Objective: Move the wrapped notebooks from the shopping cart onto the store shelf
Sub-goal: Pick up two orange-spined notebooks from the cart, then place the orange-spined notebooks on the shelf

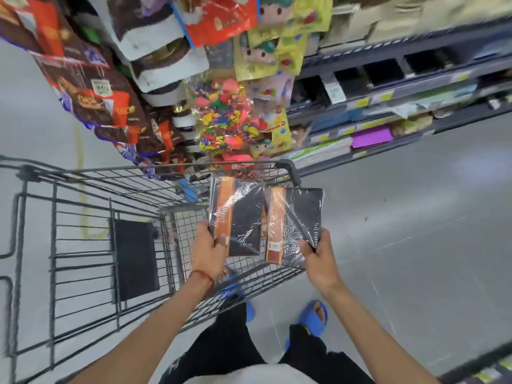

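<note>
I hold two shrink-wrapped notebooks, each black with an orange band. My left hand (209,249) grips the bottom left corner of the left notebook (239,214). My right hand (318,252) pinches the bottom right corner of the right notebook (296,225). Both notebooks hang above the right rear corner of the grey wire shopping cart (83,217). The store shelf (388,87) with dark cubbies and price tags runs across the upper right, well beyond the notebooks.
A rack of hanging snack and toy packets (171,87) stands just past the cart's front. A black flat item (135,259) lies in the cart. Grey floor (415,231) spreads to the right. My feet in blue sandals (314,317) stand behind the cart.
</note>
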{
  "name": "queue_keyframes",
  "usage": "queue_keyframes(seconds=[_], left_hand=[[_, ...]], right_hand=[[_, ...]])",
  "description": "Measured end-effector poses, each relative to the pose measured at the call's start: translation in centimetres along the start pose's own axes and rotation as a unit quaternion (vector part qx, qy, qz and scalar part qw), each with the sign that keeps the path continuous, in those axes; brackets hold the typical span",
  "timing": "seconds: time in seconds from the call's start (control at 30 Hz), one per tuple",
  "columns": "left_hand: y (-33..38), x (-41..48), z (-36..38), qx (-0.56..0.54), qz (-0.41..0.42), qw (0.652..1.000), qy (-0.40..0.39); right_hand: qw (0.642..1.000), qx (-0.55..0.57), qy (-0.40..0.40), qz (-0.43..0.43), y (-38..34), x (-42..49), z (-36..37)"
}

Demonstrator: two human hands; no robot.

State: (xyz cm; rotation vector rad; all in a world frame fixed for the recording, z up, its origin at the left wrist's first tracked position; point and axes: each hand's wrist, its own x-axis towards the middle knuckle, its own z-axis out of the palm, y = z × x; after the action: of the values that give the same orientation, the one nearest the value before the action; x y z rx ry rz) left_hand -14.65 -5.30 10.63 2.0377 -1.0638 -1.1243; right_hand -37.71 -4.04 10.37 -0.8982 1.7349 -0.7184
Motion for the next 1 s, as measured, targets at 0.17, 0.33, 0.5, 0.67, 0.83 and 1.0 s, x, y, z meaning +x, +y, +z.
queue_keyframes(seconds=[0.17,0.33,0.5,0.67,0.83,1.0], left_hand=[[4.6,-3.0,4.9,0.026,0.035,0.999,-0.009],[8.7,-7.1,10.9,0.046,0.038,0.998,0.001],[11.9,-10.5,17.5,0.034,0.052,0.998,-0.014],[14.9,-11.5,22.7,0.054,0.066,0.996,-0.034],[18.6,-10.1,27.3,0.058,0.085,0.994,-0.036],[21.9,-6.1,32.0,0.031,0.074,0.996,-0.035]], right_hand=[[0.998,0.049,0.004,-0.031,0.8,-0.7,-7.4],[0.997,0.048,0.011,-0.061,2.3,-0.6,-16.0],[0.995,0.026,0.009,-0.091,3.9,0.0,-24.1],[0.996,0.028,0.029,-0.084,4.8,1.4,-30.0],[0.994,0.045,0.063,-0.079,4.1,4.6,-34.5],[0.994,0.061,0.059,-0.068,2.1,10.1,-38.1]])
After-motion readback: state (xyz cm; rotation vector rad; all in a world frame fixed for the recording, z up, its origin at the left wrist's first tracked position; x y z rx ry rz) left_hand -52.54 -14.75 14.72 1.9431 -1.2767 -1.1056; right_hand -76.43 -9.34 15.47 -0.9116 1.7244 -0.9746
